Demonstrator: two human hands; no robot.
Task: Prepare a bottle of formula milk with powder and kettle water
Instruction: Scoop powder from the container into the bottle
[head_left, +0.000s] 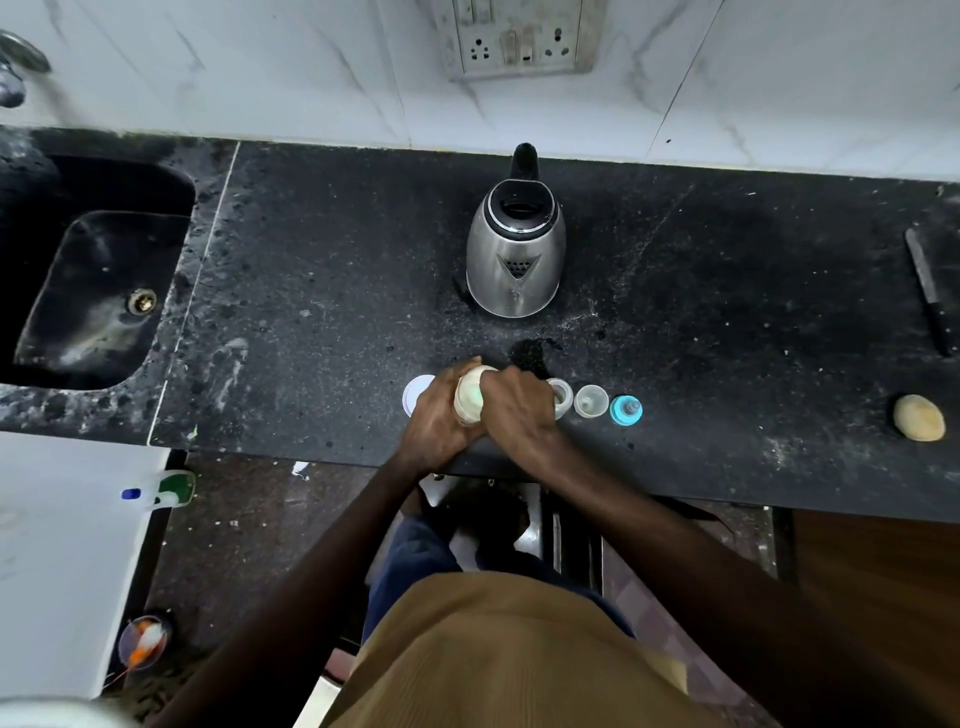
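A cream-coloured powder container (469, 397) stands near the front edge of the black counter (322, 291). My left hand (436, 415) grips its left side and my right hand (519, 410) grips its right side and top. A white lid (414, 391) lies just left of my left hand. To the right sit the clear baby bottle (561, 396), partly hidden by my right hand, a clear cap (591, 401) and a blue ring with teat (626, 410). The steel kettle (515, 249) with black lid stands behind, spout toward me.
A dark sink (98, 286) takes the left end of the counter. A knife (930, 291) and a potato (918, 417) lie at the far right. A wet patch (530, 353) darkens the counter behind my hands. A wall socket (514, 44) is above the kettle.
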